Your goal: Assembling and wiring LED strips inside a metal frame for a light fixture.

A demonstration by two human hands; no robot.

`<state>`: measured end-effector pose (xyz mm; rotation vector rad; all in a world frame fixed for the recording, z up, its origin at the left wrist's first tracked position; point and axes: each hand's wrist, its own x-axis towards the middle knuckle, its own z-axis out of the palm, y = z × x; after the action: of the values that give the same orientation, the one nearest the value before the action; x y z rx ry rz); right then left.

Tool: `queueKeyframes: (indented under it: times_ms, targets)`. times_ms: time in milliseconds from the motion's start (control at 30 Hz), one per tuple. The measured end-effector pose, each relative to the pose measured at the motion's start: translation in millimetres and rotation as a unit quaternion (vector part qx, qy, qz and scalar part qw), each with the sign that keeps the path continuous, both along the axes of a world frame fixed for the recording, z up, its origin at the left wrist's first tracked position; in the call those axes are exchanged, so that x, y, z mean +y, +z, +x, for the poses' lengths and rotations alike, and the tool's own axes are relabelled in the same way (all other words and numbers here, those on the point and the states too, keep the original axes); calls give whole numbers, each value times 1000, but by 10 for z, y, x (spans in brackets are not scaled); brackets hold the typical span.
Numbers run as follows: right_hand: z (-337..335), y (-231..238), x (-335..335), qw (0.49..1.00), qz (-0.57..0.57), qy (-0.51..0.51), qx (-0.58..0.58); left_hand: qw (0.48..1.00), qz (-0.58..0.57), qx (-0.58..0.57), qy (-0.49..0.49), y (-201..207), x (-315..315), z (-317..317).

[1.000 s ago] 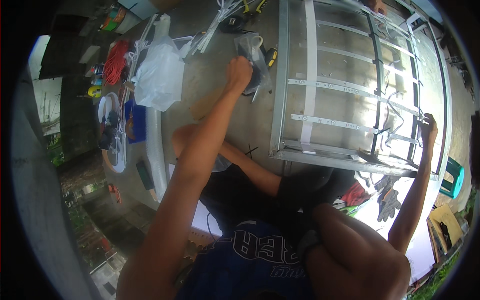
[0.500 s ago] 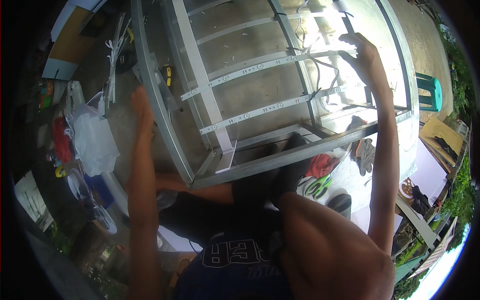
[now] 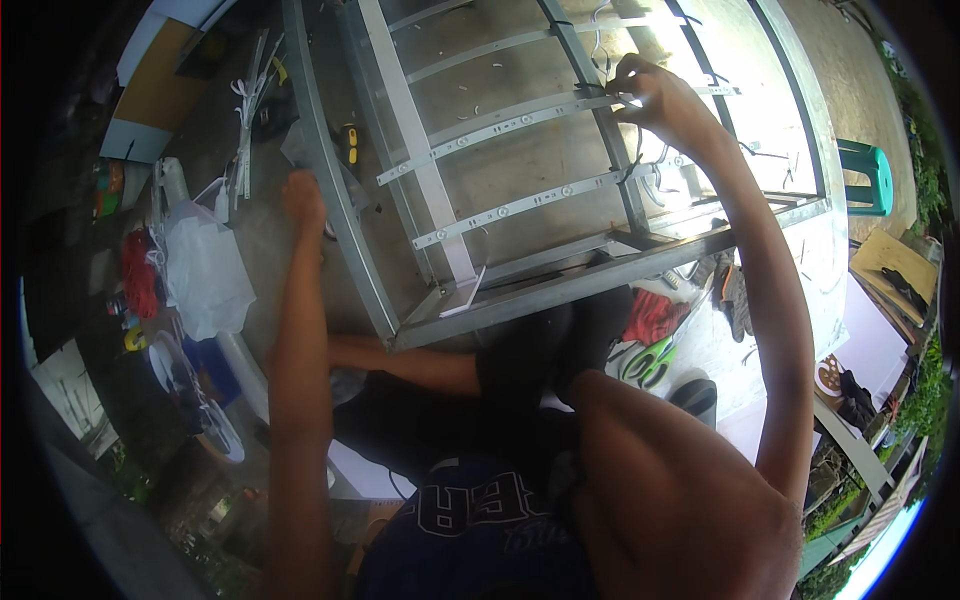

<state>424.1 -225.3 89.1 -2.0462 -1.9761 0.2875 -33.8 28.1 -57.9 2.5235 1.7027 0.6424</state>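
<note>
Hands (image 3: pixel 303 196) (image 3: pixel 655 97) on metal frame (image 3: pixel 470 300)

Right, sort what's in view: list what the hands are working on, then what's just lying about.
In hand:
metal frame
left hand on its side rail
right hand at a crossbar

Lying about:
white plastic bag
green stool
red cloth
green-handled scissors

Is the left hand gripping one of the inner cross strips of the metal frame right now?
No, the left hand rests on the outer side rail of the metal frame, while the right hand is at a cross strip.
</note>
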Motion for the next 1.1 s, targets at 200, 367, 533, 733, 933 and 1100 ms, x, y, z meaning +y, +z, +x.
queueKeyframes:
  times_ms: [200, 367, 533, 733, 933, 1100]
  targets:
    - [11, -96, 105, 998, -2, 8, -59, 980, -197, 36, 1, 172, 66, -26]
    - [97, -159, 3, 993, 73, 10, -96, 847, -355, -363, 157, 737, -318, 334]
    - [82, -150, 124, 995, 39, 38, -78, 927, -291, -189, 144, 826, -140, 85]
    - [141, -101, 144, 994, 55, 46, -81, 982, -112, 126, 86, 959, -75, 181]
    - [175, 2, 233, 982, 69, 129, -117, 968, -221, -110, 31, 640, 32, 19]
    - [146, 58, 297, 980, 79, 152, -99, 901, -374, -219, 32, 271, 132, -177]
